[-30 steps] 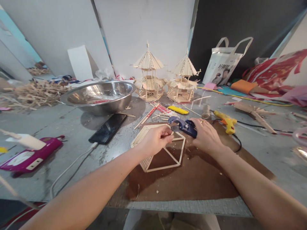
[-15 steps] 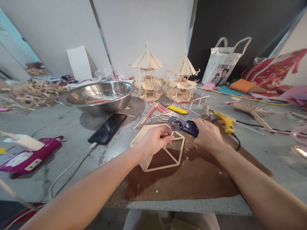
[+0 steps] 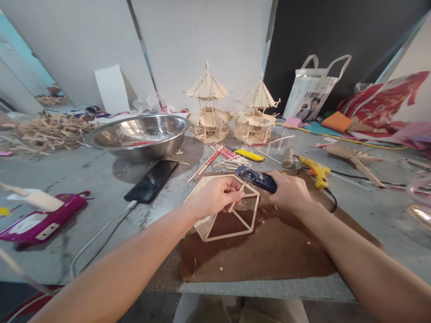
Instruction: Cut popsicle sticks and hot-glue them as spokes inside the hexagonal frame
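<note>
My left hand (image 3: 218, 196) pinches a short wooden stick (image 3: 238, 196) between thumb and fingers, tilted above the frame. My right hand (image 3: 292, 190) is closed around a dark blue hand cutter (image 3: 259, 177), whose head points left towards the stick. The stick's upper end is close to the cutter head; whether they touch I cannot tell. Beneath my left hand lies a many-sided wooden stick frame (image 3: 230, 234), its left sections filled with sticks laid side by side. My left hand hides part of it. The frame rests on a brown sheet (image 3: 269, 255).
Two stick pagodas (image 3: 208, 121) stand at the back, beside a steel bowl (image 3: 141, 148). A phone (image 3: 151, 181) charges at left, near a purple power strip (image 3: 63, 215). Loose sticks (image 3: 208, 163), a yellow utility knife (image 3: 249, 155) and a yellow glue gun (image 3: 316, 172) lie beyond my hands.
The stick in my left hand has turned and shows more of its length. My right hand and the cutter have shifted slightly. The frame stays where it was.
</note>
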Tool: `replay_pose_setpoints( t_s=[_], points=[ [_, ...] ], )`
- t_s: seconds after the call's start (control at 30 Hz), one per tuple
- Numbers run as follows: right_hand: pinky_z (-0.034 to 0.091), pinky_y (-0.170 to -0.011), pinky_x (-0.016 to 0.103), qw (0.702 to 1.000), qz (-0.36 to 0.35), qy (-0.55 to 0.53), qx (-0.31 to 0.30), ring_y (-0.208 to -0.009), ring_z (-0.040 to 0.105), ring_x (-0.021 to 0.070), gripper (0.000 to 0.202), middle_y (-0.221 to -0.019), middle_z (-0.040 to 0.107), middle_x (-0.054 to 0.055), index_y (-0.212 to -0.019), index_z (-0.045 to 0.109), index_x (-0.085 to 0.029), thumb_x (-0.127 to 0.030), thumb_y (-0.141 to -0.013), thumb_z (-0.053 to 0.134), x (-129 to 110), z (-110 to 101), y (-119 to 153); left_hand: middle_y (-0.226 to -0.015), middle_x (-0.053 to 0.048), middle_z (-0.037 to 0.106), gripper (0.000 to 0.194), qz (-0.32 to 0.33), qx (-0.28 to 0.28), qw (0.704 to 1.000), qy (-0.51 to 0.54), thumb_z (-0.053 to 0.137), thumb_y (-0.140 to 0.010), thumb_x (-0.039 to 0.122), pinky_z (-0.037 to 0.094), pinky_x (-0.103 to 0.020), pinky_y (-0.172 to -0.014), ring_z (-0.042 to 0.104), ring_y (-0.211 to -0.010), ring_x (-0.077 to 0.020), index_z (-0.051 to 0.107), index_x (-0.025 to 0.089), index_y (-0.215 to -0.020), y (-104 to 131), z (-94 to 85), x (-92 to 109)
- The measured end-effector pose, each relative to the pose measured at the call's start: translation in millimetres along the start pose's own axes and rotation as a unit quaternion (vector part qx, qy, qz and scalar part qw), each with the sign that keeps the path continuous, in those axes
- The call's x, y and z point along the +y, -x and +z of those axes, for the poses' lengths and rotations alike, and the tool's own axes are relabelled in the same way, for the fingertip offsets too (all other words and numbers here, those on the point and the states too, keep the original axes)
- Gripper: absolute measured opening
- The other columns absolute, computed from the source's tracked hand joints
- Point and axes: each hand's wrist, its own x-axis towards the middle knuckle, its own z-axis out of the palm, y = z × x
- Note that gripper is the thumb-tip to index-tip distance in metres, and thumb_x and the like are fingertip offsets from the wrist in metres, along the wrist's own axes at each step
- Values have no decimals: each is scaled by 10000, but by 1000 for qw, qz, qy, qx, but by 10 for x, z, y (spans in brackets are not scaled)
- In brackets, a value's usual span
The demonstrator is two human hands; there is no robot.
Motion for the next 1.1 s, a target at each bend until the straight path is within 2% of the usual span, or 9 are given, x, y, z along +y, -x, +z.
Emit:
replay_pose_setpoints(
  t_s=[0.43, 0.63, 0.87, 1.1],
  points=[
    [316, -520, 266, 998, 8, 9, -57, -671, 578, 216, 354, -778, 640, 39, -945, 532, -239, -407, -640, 466, -26, -35, -31, -573, 15, 553, 186, -20, -22, 999, 30, 536, -697, 291, 351, -162, -374, 447, -378, -39, 452, 135, -751, -14, -25, -35],
    [321, -531, 269, 999, -17, -23, -33, -724, 575, 214, 375, -867, 623, 34, -1042, 477, -258, -383, -693, 419, -41, -4, -17, -561, 24, 546, 169, -7, -17, 1000, 4, 530, -698, 293, 358, -160, -385, 452, -389, -40, 461, 140, -722, -32, -33, -61],
    [336, -566, 271, 999, -37, -9, -11, -759, 555, 211, 403, -867, 603, 59, -1039, 471, -214, -373, -669, 450, -18, 7, -13, -562, 25, 541, 185, -5, -22, 1000, -14, 524, -699, 311, 366, -171, -384, 440, -378, -42, 455, 142, -729, -44, -27, -81],
    [339, -547, 285, 1000, 10, 0, -26, -699, 572, 220, 344, -803, 622, 39, -987, 501, -241, -385, -685, 427, -8, -14, -13, -578, 18, 542, 200, -1, -44, 999, -9, 526, -695, 322, 364, -172, -401, 437, -395, -40, 457, 137, -729, -38, -8, -70]
  ],
)
